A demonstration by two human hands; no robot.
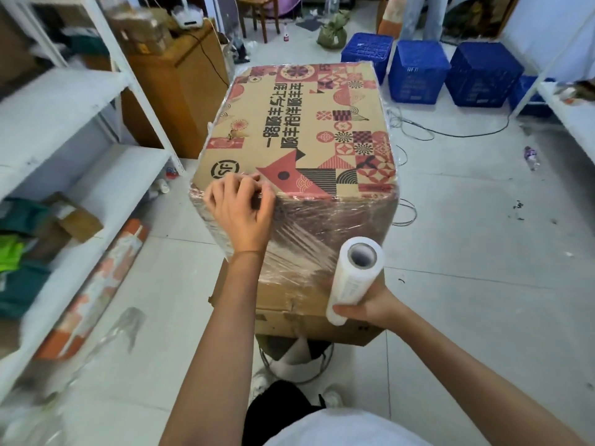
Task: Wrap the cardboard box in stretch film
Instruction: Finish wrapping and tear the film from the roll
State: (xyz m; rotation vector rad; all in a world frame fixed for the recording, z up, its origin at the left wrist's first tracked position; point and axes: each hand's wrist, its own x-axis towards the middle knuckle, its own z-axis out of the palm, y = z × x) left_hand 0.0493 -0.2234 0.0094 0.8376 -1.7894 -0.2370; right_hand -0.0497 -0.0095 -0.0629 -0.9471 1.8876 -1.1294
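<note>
We find the cardboard box (299, 140) atop a plain carton (309, 310); left hand (240, 207) pinches film, apparently, at the near top edge; right hand (367, 305) clasps the stretch film roll (354, 278); slack film could wrinkle or tear.

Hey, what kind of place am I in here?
Probably a storeroom or packing room: white metal shelving holding parcels, stacked blue plastic crates, and a printed cardboard box being film-wrapped.
</note>
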